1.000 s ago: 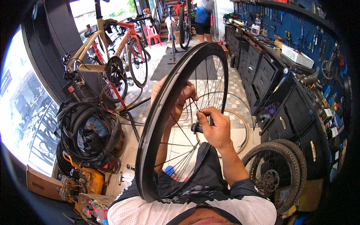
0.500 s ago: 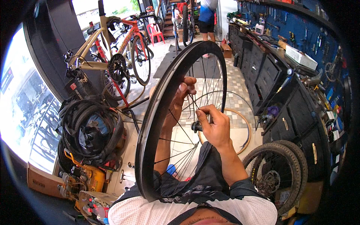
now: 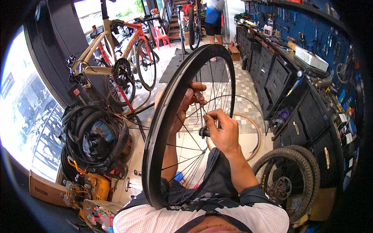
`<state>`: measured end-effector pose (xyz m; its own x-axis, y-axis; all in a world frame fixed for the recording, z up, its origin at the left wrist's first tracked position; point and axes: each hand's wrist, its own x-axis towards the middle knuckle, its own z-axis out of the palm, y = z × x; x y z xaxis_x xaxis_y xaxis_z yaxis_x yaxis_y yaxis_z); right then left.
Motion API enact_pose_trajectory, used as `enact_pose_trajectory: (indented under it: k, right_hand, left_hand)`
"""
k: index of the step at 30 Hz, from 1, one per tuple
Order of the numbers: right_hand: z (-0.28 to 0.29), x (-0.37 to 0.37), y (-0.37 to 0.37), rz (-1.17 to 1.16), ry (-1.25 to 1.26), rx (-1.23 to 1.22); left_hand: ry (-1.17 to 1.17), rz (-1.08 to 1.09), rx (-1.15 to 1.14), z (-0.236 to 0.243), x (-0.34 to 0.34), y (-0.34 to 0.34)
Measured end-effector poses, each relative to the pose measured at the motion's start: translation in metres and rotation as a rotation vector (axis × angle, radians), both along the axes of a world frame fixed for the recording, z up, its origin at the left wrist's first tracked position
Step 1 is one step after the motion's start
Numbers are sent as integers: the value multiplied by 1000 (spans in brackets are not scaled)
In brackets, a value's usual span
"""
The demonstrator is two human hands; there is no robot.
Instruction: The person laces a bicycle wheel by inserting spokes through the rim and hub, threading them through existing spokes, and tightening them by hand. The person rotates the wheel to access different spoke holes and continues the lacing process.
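Note:
A black bicycle wheel rim [image 3: 152, 155] stands upright and tilted before me, its lower edge against my lap. Thin black spokes [image 3: 185, 158] run from it to a black hub [image 3: 203, 132]. My left forearm passes behind the near side of the rim, and my left hand [image 3: 191, 96] is closed, its fingers curled around a spoke inside the wheel. Just below and to the right, my right hand [image 3: 224, 131] pinches the same spoke, or one close beside it, between thumb and forefinger, above the hub. The rim partly covers my left palm and wrist.
At left are bicycles [image 3: 91, 70], a pile of black tires [image 3: 93, 136] and a yellow machine [image 3: 97, 187]. Black cabinets [image 3: 278, 79] line the right under a tool wall; knobby-tired wheels [image 3: 285, 174] lean there. A tan-rimmed hoop [image 3: 254, 128] lies on the floor. Another person [image 3: 214, 17] stands far back.
My left fingers have shifted slightly down and to the right along the spoke. My right hand stays pinched in nearly the same place, and the wheel has barely moved.

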<state>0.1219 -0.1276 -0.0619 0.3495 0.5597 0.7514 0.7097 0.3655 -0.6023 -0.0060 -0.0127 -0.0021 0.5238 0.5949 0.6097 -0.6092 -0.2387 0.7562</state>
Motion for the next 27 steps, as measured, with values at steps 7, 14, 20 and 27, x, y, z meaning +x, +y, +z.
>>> enact_pose_trajectory:
  k: [7,14,20,27]
  right_hand:
    - [2,-4,0,8,-17,-10]
    - [7,-7,1,-94,-101,134]
    - [22,-9,-4,-72,-129,3]
    - [15,-6,3,-119,-143,40]
  left_hand:
    - [-36,43,-25,-3,3,15]
    - [-17,-9,-80,4,-8,-4]
    - [-48,14,-34,0,-4,11]
    - [-39,-9,-31,4,-13,-4]
